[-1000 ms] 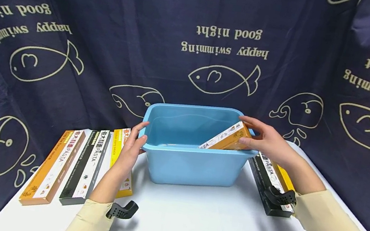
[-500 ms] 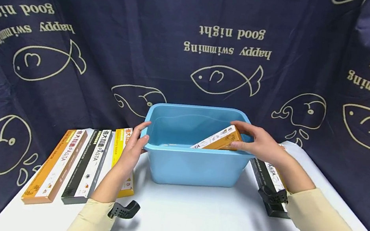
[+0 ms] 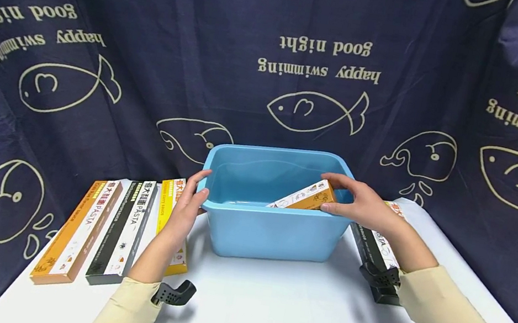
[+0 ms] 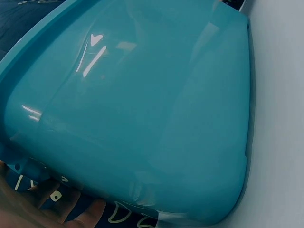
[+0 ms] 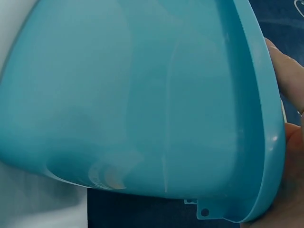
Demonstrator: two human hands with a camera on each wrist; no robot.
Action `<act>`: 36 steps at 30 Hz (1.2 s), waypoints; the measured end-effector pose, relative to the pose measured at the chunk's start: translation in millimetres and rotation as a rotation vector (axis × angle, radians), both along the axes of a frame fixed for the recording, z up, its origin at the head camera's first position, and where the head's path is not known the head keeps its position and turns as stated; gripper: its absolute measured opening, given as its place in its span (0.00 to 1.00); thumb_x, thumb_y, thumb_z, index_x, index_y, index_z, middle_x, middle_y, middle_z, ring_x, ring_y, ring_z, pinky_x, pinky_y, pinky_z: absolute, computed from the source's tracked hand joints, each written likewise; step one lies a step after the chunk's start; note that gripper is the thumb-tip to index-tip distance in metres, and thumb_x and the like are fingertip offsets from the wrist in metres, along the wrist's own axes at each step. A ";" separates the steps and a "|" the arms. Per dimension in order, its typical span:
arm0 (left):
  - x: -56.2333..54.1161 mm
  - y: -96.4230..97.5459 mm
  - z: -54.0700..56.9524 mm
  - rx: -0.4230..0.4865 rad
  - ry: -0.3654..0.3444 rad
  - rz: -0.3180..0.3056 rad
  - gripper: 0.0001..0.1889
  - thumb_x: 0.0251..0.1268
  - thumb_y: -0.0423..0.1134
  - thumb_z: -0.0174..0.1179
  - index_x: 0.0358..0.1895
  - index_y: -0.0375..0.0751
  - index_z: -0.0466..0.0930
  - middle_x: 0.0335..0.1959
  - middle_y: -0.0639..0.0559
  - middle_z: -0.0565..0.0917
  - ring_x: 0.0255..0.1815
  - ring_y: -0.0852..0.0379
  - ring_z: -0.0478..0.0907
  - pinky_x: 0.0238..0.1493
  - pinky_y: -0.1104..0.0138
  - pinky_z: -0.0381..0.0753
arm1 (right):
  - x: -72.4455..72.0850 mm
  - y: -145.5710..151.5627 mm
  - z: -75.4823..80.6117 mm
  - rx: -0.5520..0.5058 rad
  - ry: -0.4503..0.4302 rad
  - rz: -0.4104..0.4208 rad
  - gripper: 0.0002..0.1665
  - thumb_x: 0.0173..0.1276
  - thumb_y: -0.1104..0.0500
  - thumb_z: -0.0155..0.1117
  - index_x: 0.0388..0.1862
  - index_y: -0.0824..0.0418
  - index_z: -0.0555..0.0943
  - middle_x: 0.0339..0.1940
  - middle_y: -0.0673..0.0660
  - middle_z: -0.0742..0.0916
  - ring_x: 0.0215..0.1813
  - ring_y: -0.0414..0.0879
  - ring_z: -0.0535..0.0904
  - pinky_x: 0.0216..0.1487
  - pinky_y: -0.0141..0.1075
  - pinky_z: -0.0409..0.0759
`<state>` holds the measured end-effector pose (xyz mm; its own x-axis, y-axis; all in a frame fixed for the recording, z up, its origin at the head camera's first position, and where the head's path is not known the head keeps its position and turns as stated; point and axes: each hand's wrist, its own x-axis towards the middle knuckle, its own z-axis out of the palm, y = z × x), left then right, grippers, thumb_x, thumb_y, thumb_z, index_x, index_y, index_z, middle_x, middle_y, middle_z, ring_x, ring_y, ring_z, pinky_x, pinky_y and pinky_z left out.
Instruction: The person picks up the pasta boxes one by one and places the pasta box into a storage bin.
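A light blue plastic bin (image 3: 273, 236) stands on the white table. My left hand (image 3: 186, 206) grips its left rim near the front corner; in the left wrist view its fingers (image 4: 90, 216) curl below the rim beside the bin wall (image 4: 142, 104). Over the right rim reaches my right hand (image 3: 365, 204), holding the upper end of an orange and white pasta box (image 3: 305, 195) between thumb and fingers. That box slants down leftward into the bin, its lower end hidden by the front wall. In the right wrist view the bin's side (image 5: 142, 95) hides the box.
Left of the bin lie an orange pasta box (image 3: 77, 235), a black one (image 3: 122, 233) and a yellow one (image 3: 179, 261), partly behind my left arm. A black pasta box (image 3: 369, 245) lies to the right, partly under my right arm. A dark blue curtain (image 3: 237, 41) hangs behind.
My right hand has moved left and lower with the orange pasta box, which sits deeper in the bin. My left hand keeps its place on the rim.
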<state>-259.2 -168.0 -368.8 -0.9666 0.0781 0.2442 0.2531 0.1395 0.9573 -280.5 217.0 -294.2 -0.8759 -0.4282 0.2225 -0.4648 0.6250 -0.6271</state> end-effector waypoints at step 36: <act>0.0 -0.3 -1.4 0.001 0.001 0.001 0.26 0.76 0.52 0.41 0.75 0.66 0.56 0.81 0.55 0.51 0.78 0.40 0.58 0.71 0.38 0.65 | 2.7 0.5 -9.2 -0.052 0.069 0.018 0.36 0.65 0.52 0.72 0.70 0.54 0.72 0.63 0.58 0.83 0.65 0.54 0.76 0.68 0.58 0.68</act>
